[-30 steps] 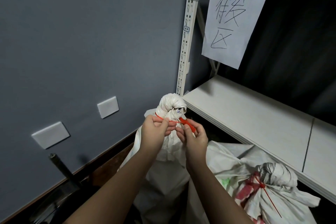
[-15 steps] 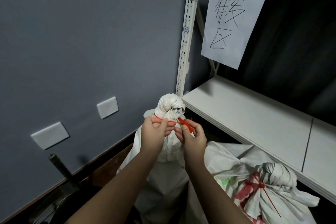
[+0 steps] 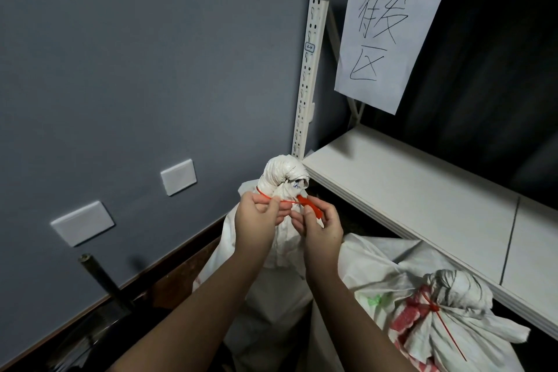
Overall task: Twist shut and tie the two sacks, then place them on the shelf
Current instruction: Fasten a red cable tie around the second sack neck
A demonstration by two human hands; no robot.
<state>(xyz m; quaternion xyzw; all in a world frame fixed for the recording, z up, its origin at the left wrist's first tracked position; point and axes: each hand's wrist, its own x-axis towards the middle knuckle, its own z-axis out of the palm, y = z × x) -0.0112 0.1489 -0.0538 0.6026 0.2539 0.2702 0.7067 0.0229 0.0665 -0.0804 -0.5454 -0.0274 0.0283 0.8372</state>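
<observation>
Head view shows my left hand (image 3: 256, 220) pinching the thin red strap of the zip tie (image 3: 288, 203) between thumb and fingertips, just below the gathered top of the sack I am working on (image 3: 283, 178). My right hand (image 3: 320, 228) sits close beside it, touching or nearly so, fingers curled round the flat red tail end of the same tie. The tie loops round the twisted neck directly above and a little beyond both hands, and its free length runs crosswise from my left hand toward my right. That line is what matters, I think: pulling the tail away to the right while the left steadies the neck should cinch the loop. Whether the tail is already threaded through its lock I cannot tell. The neck stands upright, bending over at the top. The right hand is nearer the tail; the left is nearer the neck. Farther out, below and to the right of my right forearm, the second sack (image 3: 453, 308) lies with a red tie already round its neck. Beyond my right hand and higher, the white shelf board (image 3: 422, 190) waits; neither sack is on it yet.
</observation>
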